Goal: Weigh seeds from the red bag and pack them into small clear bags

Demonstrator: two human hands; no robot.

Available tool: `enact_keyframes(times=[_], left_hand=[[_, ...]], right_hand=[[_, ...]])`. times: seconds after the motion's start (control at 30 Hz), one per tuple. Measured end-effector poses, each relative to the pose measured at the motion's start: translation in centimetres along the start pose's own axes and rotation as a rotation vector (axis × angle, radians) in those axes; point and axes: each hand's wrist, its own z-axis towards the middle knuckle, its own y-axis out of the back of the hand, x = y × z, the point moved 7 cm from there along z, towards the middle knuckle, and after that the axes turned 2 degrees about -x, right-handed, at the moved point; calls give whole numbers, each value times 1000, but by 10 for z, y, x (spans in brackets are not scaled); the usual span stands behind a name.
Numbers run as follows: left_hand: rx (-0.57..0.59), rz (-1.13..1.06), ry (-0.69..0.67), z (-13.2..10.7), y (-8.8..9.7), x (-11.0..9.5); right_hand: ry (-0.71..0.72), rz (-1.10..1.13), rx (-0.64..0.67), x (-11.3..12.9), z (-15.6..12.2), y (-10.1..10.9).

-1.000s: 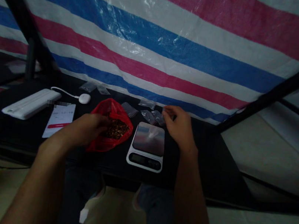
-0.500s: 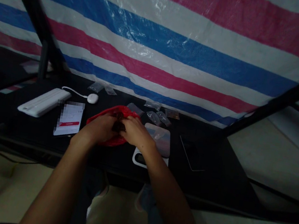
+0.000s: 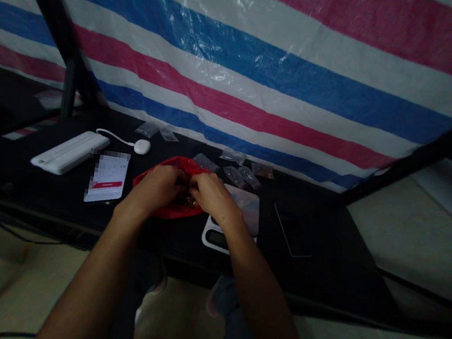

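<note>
A red plastic bag or shallow red dish point(image 3: 168, 213) lies on the black table; I cannot tell which. Small dark brown and coppery pieces point(image 3: 189, 200) fill its middle. From the left, my left hand point(image 3: 162, 184) reaches into it with curled fingers, their tips hidden among the pieces. My right hand point(image 3: 211, 191) comes in from the opposite side, closed, its fingertips also among the pieces. Both hands nearly meet there. A white kitchen scale point(image 3: 251, 207) with a small display stands just right of the red thing, partly under my right wrist.
Several small clear plastic bags point(image 3: 233, 175) lie along the back, one with brownish contents point(image 3: 264, 170). On the left are a lit phone point(image 3: 108, 177), a white oblong case point(image 3: 71, 153) and a white round puck on a cord point(image 3: 141, 147). A dark tablet or phone point(image 3: 291, 230) lies at right.
My right hand has shifted slightly right and my left hand has turned a little, so more of the brown pieces show between and below them. The whole view has shifted slightly.
</note>
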Motion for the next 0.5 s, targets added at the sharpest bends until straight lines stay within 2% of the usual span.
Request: enact_keyframes(times=[0.37,0.5], left_hand=[[14,-17,13,0,-1,4],[35,-2,-49,3,-7,5]], right_hand=[[61,203,-48,-14,-3,5],[41,317,-71,-19,-5,13]])
